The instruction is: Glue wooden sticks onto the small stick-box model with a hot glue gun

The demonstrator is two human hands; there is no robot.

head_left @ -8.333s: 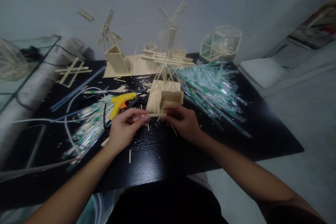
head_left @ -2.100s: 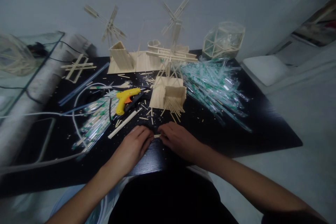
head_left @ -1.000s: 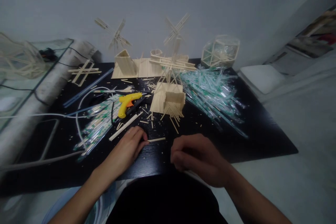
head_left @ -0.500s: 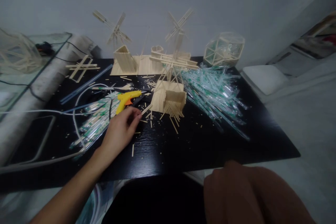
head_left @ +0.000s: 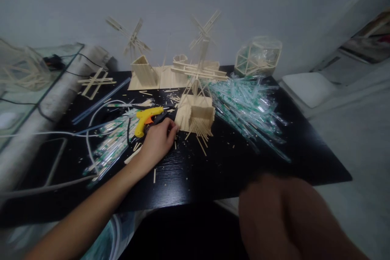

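My left hand [head_left: 159, 140] rests low over the black table, its thumb and fingers drawn together at the left front edge of a wooden-stick windmill model [head_left: 198, 115]. Whatever lies between its fingertips is too small to make out. Just behind the hand is a yellow glue gun [head_left: 148, 120] with an orange trigger, lying on its side. Loose thin wooden sticks [head_left: 201, 133] fan out at the front of the model. My right hand [head_left: 271, 211], dark and blurred, is raised close to the camera at the lower right, its fingers hidden.
Clear packs of sticks with green print [head_left: 246, 105] are heaped right of the model; more packs [head_left: 112, 142] lie left under a white cable [head_left: 88, 146]. Other stick models [head_left: 144, 73] stand along the wall. A crossed stick frame [head_left: 96, 82] lies at left.
My left hand has slid right to the edge of the model's base, uncovering short sticks beside the packs. My right hand has shifted slightly upward and blurred.
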